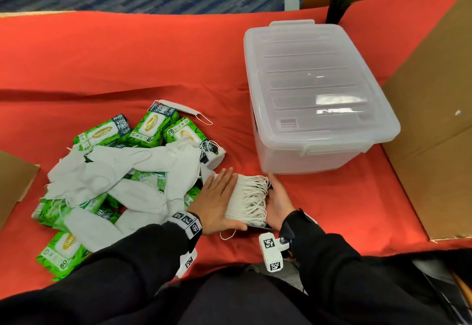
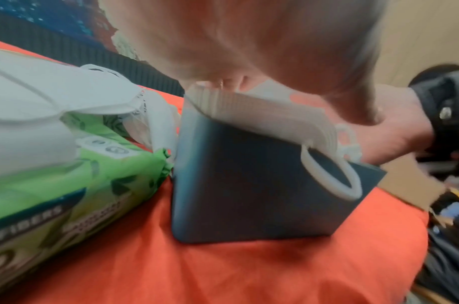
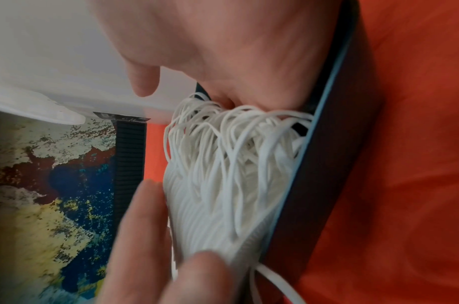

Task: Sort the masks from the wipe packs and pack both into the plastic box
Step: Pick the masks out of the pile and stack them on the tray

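Note:
A stack of white masks [image 1: 245, 202] with tangled ear loops lies on a dark flat card [image 2: 249, 185] just in front of the plastic box [image 1: 319, 89], whose lid is on. My left hand [image 1: 217, 197] presses flat on the stack's left side with straight fingers. Cupping the loop end, my right hand [image 1: 277, 199] has its fingers tucked around the stack [image 3: 223, 185] and the card [image 3: 327, 164]. To the left lies a heap of loose white masks [image 1: 122, 171] mixed with green wipe packs [image 1: 150, 125]. A wipe pack [image 2: 67, 185] sits beside the card.
A red cloth [image 1: 127, 56] covers the table. Cardboard walls stand at the right [image 1: 434, 120] and at the left edge [image 1: 12, 176]. A small potted plant [image 1: 339, 0] and a white cup [image 1: 292, 3] stand behind the box.

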The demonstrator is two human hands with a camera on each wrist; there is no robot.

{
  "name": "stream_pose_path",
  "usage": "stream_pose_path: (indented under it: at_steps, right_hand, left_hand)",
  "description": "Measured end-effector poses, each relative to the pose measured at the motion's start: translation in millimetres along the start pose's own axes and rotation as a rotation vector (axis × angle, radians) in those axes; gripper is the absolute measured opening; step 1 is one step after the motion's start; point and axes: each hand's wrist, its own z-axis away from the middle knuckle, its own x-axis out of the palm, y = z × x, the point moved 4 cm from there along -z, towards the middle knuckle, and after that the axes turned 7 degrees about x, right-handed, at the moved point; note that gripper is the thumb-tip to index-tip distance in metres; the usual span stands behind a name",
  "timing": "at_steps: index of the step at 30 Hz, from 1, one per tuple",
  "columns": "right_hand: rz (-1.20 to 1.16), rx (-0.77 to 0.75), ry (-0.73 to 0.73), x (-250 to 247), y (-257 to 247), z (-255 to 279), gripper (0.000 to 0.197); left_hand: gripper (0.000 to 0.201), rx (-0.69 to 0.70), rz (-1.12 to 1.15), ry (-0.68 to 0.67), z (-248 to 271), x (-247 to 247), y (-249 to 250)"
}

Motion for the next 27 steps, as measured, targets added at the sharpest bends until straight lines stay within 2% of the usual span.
stream_pose_path:
  at_steps: [1, 3, 5, 7, 9, 10, 12, 15, 18, 21, 25, 27]
  right_hand:
    - [-0.004, -0.007, 0.012, 1, 0, 2, 0.06]
    - [0.005, -0.038, 0.06, -22, 2, -24, 0.056]
    - [0.019, -0.028, 0.071, -26, 5, -33, 0.067]
    - [0.026, -0.002, 0.043, -23, 7, -35, 0.08]
    - [0.036, 0.006, 0.017, -17, 8, -35, 0.075]
    - [0.04, -0.002, 0.01, -16, 7, -37, 0.074]
    - [0.062, -0.014, 0.003, -14, 6, -38, 0.075]
    - [0.055, -0.043, 0.001, -10, 3, -34, 0.065]
    - [0.09, -0.037, 0.033, -3, 7, -33, 0.075]
    - [0.057, 0.011, 0.034, -1, 7, -33, 0.076]
    - [-0.031, 0.024, -0.004, -4, 1, -32, 0.074]
    - [-0.034, 0.034, -0.004, -4, 1, -31, 0.07]
  left_hand:
    - [0.133, 0.007, 0.069, 0.051, 1, 0, -4]
    - [0.113, -0.008, 0.201, 0.253, 7, -14, -13]
    - [0.081, -0.145, 0.419, 0.449, 11, -22, -26]
    - [0.061, -0.439, 0.868, 0.452, 8, -7, -38]
    - [0.061, -0.621, 1.364, 0.452, 2, 16, -38]
    - [0.065, -0.667, 1.465, 0.469, -1, 25, -38]
    - [0.063, -0.675, 1.443, 0.476, -2, 19, -31]
    - [0.046, -0.699, 1.322, 0.547, -7, 10, -32]
    - [0.054, -0.756, 1.206, 0.481, -18, 15, -33]
    - [0.054, -0.81, 1.145, 0.45, -24, 23, -38]
    - [0.049, -0.873, 1.182, 0.513, -24, 23, -41]
    - [0.057, -0.905, 1.258, 0.541, -25, 23, -42]
